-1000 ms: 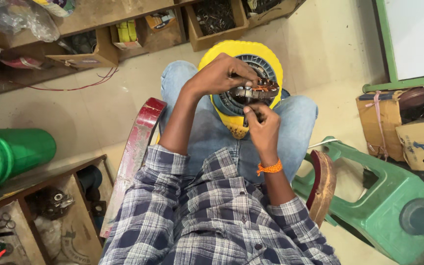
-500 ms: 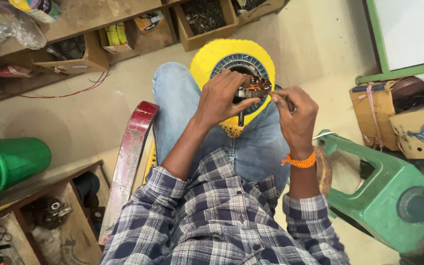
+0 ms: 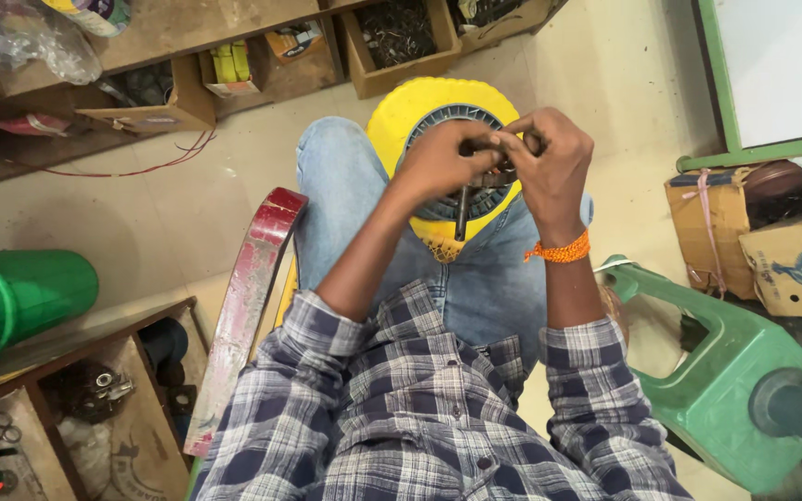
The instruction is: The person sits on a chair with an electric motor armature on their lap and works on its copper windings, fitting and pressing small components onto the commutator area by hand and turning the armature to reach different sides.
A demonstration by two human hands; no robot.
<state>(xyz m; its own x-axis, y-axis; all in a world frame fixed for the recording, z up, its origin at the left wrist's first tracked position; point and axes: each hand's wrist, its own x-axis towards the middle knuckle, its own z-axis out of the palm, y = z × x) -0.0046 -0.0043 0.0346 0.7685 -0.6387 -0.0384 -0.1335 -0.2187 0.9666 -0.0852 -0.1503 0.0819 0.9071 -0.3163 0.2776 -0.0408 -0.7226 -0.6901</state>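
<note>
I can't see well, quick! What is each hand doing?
Left hand: closed around a dark tool over the yellow motor.
Right hand: closed, pinching something too small to tell.

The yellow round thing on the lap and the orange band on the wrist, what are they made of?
The yellow round thing looks like moulded plastic: even bright colour, smooth dull rim. The grey-blue ring inside could be metal or plastic; hard to tell. The orange band on the right wrist looks like knotted thread or tiny beads, judging by its bumpy texture.
</note>
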